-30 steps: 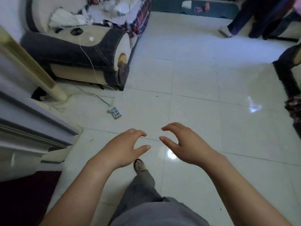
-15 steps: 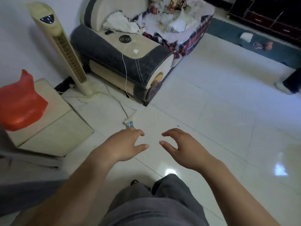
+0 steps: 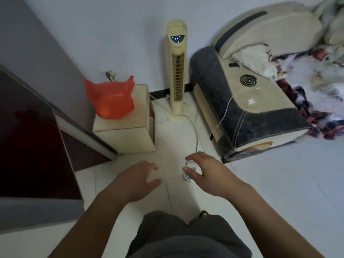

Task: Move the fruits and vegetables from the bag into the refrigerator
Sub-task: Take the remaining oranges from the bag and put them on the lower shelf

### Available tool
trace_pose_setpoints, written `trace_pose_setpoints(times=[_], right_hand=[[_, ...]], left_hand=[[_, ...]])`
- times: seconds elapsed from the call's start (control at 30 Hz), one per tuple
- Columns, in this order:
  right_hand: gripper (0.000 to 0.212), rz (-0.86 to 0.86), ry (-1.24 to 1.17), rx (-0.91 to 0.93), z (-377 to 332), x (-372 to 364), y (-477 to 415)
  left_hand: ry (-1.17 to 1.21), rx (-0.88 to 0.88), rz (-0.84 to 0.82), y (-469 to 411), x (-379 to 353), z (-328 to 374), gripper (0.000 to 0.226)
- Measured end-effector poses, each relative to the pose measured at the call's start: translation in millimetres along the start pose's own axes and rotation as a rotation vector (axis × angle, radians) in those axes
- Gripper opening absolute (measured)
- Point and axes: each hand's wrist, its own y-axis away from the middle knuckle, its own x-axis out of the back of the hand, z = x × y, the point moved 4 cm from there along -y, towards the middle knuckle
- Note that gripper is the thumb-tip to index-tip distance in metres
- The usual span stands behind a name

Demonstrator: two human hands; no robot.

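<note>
Dark red and glossy, the fridge fills the left of the frame, with a grey edge along its right side; its doors look closed. Just right of it, in the upper left centre, a cream cabinet stands against the wall. The red bag sits on top of the cabinet, towards its back left, with its two handles pointing up. Something orange shows dimly through the plastic, though I cannot tell what is inside.

Lower down, at centre, the left hand is held out over the pale floor, palm down. Its fingers are spread and slightly bent, and it holds nothing. It is well apart from the bag. Dark trousers fill the bottom centre.

Above the hands, a cream tower fan stands upright at top centre against the wall, between the cabinet and the sofa. A white cable runs down from its base to a power strip on the floor. The right hand hovers over that strip, fingers loosely curved and thumb out, empty too.

At the right, a black spiral coil lies on the sofa's cream armrest. A plaid blanket is rumpled at the far right edge.
</note>
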Motion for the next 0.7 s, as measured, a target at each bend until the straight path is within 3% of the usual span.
trace_pose_setpoints(times=[0.17,0.37,0.7], right_hand=[[0.044,-0.150,0.038,0.108,-7.8,9.9,-61.9],[0.043,-0.224,0.090,0.232,-36.9,23.8,-143.2],[0.045,-0.131,0.229,0.183,-70.1,84.6,-314.1]], left_hand=[[0.199,0.106,0.103,-14.7,18.7,2.9,0.052],[0.268,0.218,0.211,-50.6,59.0,-48.7,0.051],[0.205,0.035,0.164,-215.7,209.0,-99.0,0.050]])
